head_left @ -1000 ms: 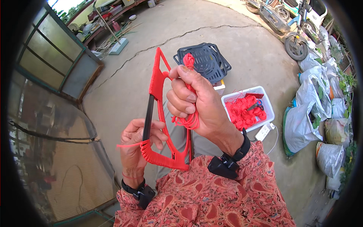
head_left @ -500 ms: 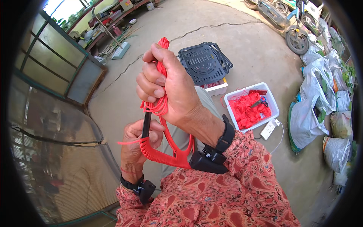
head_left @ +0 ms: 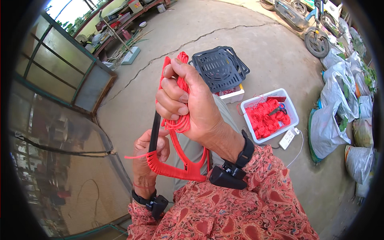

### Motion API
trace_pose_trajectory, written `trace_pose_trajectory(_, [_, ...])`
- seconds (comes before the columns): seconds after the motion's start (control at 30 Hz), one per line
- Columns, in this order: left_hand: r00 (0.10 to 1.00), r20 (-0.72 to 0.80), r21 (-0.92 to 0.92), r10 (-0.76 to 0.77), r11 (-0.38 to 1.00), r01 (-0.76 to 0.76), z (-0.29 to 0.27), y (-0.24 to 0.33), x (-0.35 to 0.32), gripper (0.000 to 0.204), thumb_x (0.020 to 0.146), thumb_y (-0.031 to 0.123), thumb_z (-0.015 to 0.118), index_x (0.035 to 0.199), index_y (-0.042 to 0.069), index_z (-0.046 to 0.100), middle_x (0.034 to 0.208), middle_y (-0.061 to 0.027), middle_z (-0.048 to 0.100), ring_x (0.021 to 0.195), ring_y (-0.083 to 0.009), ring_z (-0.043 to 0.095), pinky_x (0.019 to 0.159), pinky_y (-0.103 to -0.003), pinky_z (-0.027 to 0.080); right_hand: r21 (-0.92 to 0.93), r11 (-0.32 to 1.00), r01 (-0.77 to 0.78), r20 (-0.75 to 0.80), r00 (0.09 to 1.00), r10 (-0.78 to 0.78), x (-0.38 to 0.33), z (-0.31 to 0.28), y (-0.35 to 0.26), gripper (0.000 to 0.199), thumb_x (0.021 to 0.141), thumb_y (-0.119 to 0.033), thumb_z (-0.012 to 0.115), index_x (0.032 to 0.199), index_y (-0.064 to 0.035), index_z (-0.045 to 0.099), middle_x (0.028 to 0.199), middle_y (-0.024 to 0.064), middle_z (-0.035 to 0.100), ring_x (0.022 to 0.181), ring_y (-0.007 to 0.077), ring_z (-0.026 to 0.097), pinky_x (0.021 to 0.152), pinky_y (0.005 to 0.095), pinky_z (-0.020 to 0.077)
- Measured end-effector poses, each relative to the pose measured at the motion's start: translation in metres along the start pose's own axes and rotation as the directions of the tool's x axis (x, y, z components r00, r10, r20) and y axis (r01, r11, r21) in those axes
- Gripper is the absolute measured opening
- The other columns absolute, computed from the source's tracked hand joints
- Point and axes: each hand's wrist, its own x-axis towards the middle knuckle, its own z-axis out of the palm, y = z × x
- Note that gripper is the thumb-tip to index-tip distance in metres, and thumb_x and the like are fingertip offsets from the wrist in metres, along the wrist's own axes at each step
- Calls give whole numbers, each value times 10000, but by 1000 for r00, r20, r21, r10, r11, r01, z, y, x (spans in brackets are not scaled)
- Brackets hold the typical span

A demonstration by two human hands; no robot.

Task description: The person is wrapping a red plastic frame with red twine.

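Observation:
My right hand [head_left: 192, 100] is closed around a looped bundle of red cord [head_left: 182, 122], whose folded end sticks out above the thumb. A black frame [head_left: 154, 130], bent at its corners, stands tilted in front of me. Red cord is wound tightly over its lower corner, bottom bar and upper end, while a middle stretch of one side shows bare black. Behind that side, just above the wound corner, my left hand [head_left: 150, 146] has its fingers curled in against the frame; their tips are partly hidden. A short loose cord end [head_left: 134, 157] points left from the corner.
A white bin [head_left: 296, 116] of red cord, with scissors [head_left: 280, 109] on top, sits to the right beside a power strip [head_left: 288, 138]. Beyond my knee, black slotted trays [head_left: 220, 68] rest on another white box. Filled sacks [head_left: 328, 128] line the right side; glazed panels stand left.
My right hand has moved slightly right and down with the cord bundle. The frame's red-wrapped upper end now shows left of the hand. My left hand stays near the wound corner.

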Motion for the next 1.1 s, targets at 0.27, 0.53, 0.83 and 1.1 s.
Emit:
trace_pose_trajectory(0.27, [996, 76, 11, 50, 999, -51, -3, -4, -1, 200, 785, -4, 653, 970, -43, 588, 752, -37, 594, 558, -98, 538, 478, -227, 431, 107, 992, -74, 22, 997, 72, -15, 5, 27, 302, 979, -329, 402, 791, -103, 470, 473, -43, 254, 369, 72, 250, 384, 244, 242])
trace_pose_trajectory(0.53, [987, -25, -92, 159, 983, -161, -20, -9, -11, 160, 916, 144, 520, 932, 15, 613, 884, -72, 634, 739, -143, 620, 642, -274, 532, 20, 996, -83, -17, 996, 83, -26, 16, 47, 292, 922, -300, 519, 761, -71, 436, 504, -54, 265, 382, 52, 260, 364, 228, 226])
trace_pose_trajectory(0.83, [984, -172, 1, 39, 999, -40, 0, 3, -17, 203, 897, 126, 521, 945, -52, 607, 761, -82, 639, 597, -112, 599, 531, -235, 503, -95, 983, -156, 94, 982, 165, -48, -6, 39, 245, 914, -231, 523, 748, -67, 446, 496, -59, 272, 380, 47, 280, 376, 226, 230])
trace_pose_trajectory(1.1, [995, -98, 132, -18, 991, 31, -1, 7, -24, 315, 807, 174, 704, 1003, -54, 612, 752, -32, 606, 606, -103, 567, 486, -211, 430, -314, 932, -184, 140, 961, 237, -67, -11, 22, 203, 907, -162, 537, 758, -46, 464, 525, -12, 378, 439, 74, 342, 441, 237, 280])
